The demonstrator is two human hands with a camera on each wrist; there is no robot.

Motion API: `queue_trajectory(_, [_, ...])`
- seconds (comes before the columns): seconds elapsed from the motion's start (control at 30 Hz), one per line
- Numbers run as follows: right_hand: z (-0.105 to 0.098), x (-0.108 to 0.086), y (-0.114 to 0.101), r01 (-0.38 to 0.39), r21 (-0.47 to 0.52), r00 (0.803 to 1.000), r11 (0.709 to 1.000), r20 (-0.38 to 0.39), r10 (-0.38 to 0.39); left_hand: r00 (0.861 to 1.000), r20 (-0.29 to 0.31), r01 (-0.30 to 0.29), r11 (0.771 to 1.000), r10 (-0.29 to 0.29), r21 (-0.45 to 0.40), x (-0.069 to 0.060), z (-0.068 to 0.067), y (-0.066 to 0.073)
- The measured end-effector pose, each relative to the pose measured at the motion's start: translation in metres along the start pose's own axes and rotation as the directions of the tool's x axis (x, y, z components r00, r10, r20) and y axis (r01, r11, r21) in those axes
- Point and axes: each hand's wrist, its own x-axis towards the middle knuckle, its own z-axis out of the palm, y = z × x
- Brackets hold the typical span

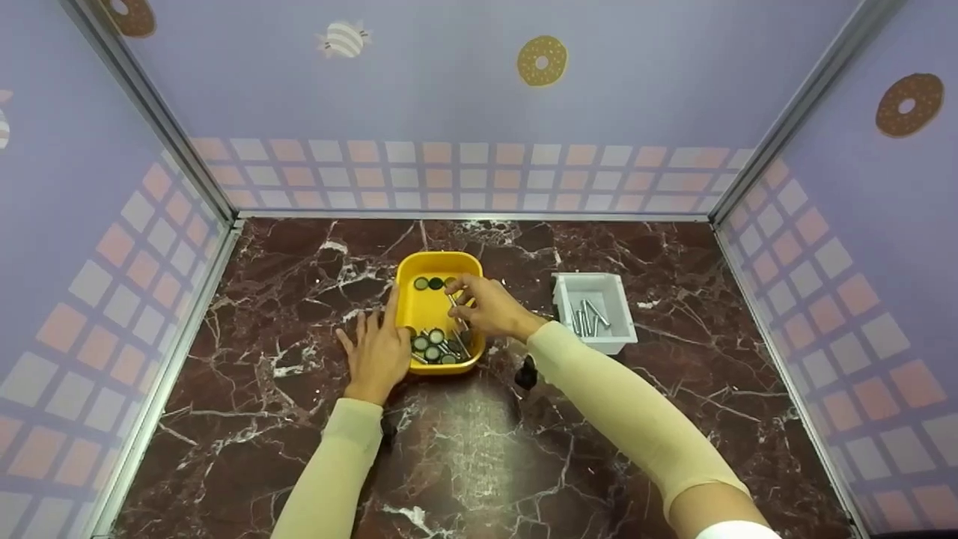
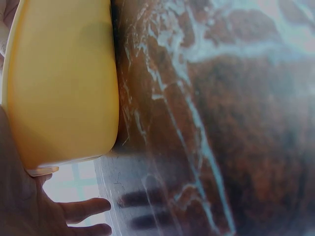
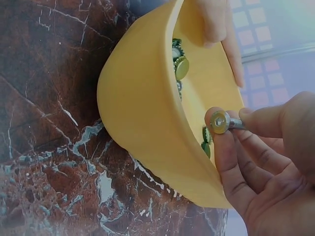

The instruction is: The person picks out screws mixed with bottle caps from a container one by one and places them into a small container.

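My right hand (image 1: 490, 305) is over the yellow bin (image 1: 439, 260), pinching a silver bolt (image 3: 220, 122) between thumb and fingers. The bolt's round head has a hex socket, and its threaded shank runs toward the thumb. My left hand (image 1: 378, 355) rests against the bin's left rim, fingers spread, thumb reaching over the edge. Bottle caps (image 1: 434, 352) and bolts lie mixed at the bin's near end. A few more caps (image 1: 421, 284) line its far end, partly hidden by the right hand. In the left wrist view, straight fingers (image 2: 86, 209) extend past the bin wall.
A small white box (image 1: 617, 299) stands to the right of the yellow bin, with several bolts (image 1: 587, 318) inside. Both containers sit on a dark red marbled tabletop (image 1: 314, 299). Patterned panels (image 1: 449, 90) enclose it at the back and both sides.
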Motion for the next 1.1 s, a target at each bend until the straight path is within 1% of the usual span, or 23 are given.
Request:
queue_trajectory(0.17, [-0.003, -0.003, 0.001, -0.004, 0.040, 1.000, 0.999, -0.004, 0.005, 1.000, -0.020, -0.009, 1.000, 0.009, 0.007, 0.000, 0.000, 0.000])
queue_trajectory(0.4, [-0.009, -0.010, 0.003, 0.009, 0.049, 0.999, 0.999, -0.040, -0.007, 0.999, -0.034, -0.014, 1.000, 0.014, -0.003, -0.001, 0.000, 0.000])
queue_trajectory(0.5, [-0.012, -0.015, 0.007, 0.002, 0.099, 0.999, 0.995, -0.047, 0.002, 0.999, -0.030, -0.013, 1.000, 0.013, -0.010, -0.002, 0.000, 0.000])
queue_trajectory(0.67, [-0.017, -0.022, 0.012, -0.013, 0.168, 0.999, 0.986, -0.034, 0.019, 1.000, -0.026, -0.010, 1.000, 0.009, -0.008, -0.002, 0.001, -0.002])
queue_trajectory(0.9, [-0.027, -0.033, 0.016, -0.007, 0.086, 0.995, 0.996, -0.102, 0.016, 0.999, -0.036, -0.015, 1.000, 0.015, -0.010, -0.002, 0.002, -0.001])
queue_trajectory(1.1, [-0.035, -0.043, 0.024, -0.017, 0.063, 0.993, 0.998, -0.118, 0.024, 0.999, -0.032, -0.010, 1.000, 0.010, -0.007, -0.003, 0.002, 0.000])
